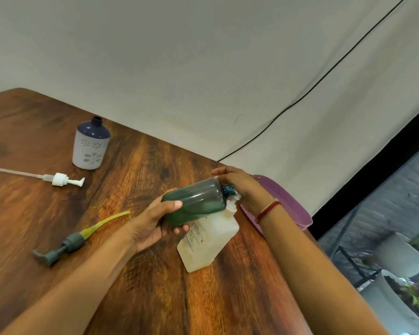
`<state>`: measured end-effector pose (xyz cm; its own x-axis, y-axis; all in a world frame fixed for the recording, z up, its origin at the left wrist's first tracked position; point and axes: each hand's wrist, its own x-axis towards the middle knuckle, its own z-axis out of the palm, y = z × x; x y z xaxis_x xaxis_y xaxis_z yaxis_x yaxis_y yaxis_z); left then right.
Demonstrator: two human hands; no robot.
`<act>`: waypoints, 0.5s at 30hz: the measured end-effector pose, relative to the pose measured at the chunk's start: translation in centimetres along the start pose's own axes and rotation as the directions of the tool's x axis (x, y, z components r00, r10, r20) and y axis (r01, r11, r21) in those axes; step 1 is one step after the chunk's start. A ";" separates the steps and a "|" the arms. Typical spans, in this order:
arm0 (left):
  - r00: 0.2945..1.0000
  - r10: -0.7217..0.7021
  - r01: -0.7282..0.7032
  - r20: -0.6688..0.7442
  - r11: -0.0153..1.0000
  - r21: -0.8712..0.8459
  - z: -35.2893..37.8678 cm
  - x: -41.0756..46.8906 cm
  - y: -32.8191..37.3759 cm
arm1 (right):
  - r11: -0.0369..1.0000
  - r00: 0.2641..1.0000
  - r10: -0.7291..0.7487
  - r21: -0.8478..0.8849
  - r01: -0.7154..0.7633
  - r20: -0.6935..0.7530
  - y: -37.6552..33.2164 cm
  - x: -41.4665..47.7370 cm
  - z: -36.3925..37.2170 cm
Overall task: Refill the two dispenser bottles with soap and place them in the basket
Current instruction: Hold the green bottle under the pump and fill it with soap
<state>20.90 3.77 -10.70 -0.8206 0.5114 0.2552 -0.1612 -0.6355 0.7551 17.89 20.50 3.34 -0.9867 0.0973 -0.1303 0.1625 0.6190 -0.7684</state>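
left grip [155, 223]: fingers and thumb wrapped around the base end of the green bottle [196, 201], thumb on top.
right grip [237, 182]: fingers curled at the green bottle's open neck. A small white bit shows under the palm. Can't tell whether it pinches anything.
green bottle: held off the table, lying almost flat directly above the refill jug [208, 240], neck pointing right. No pump on it. Dark green liquid visible through the wall.
refill jug: whitish, translucent, printed label on its side. Sits on the table [203, 298] near the right edge, top end hidden under the bottle's shoulder.
basket [288, 206]: purple, just right of the jug at the table edge, partly hidden by the right wrist. Contents not visible.
second bottle [91, 145]: dark blue with a white cut-out sleeve, upright, neck open. Far left of the jug and beyond it, well apart.
white pump [63, 178]: lying flat with its clear tube, far left of the jug, near the second bottle.
grey pump [65, 245]: lying flat, yellowish tube pointing toward the jug. Left of the jug, past the left forearm.
wrist: red thread [267, 209] on the right one.
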 end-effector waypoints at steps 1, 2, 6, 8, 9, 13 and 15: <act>1.000 0.001 -0.001 -0.003 1.000 0.001 0.0 0.0 0.0 | 1.000 1.000 0.005 0.021 -0.005 0.013 0.2 -0.1 0.2; 1.000 0.002 -0.002 -0.010 1.000 0.002 0.0 -0.1 0.1 | 0.999 1.000 0.006 0.034 -0.006 0.009 0.5 -0.1 0.4; 1.000 -0.003 0.003 -0.019 1.000 0.014 0.3 -0.3 0.4 | 0.997 1.000 -0.014 -0.079 0.013 -0.006 0.1 -0.1 0.1; 1.000 -0.014 0.014 -0.022 1.000 0.010 0.3 -0.1 0.2 | 0.994 1.000 -0.017 -0.107 0.016 -0.008 -0.3 0.1 -0.4; 1.000 -0.017 0.017 -0.018 1.000 0.008 0.3 -0.1 0.1 | 0.996 1.000 -0.016 -0.090 0.013 -0.027 -0.2 0.3 -0.5; 1.000 0.011 -0.011 -0.015 1.000 0.011 -0.1 0.0 0.1 | 0.999 0.996 -0.020 0.048 0.024 -0.085 0.9 0.3 0.3; 1.000 0.015 -0.015 -0.020 1.000 0.012 -0.2 -0.1 0.3 | 0.997 0.997 -0.014 0.077 0.020 -0.076 1.1 0.1 0.6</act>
<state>20.83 3.42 -10.63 -0.8340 0.4895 0.2544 -0.1420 -0.6361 0.7584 18.01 20.66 2.12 -0.9864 0.1478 -0.0717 0.1431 0.5588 -0.8168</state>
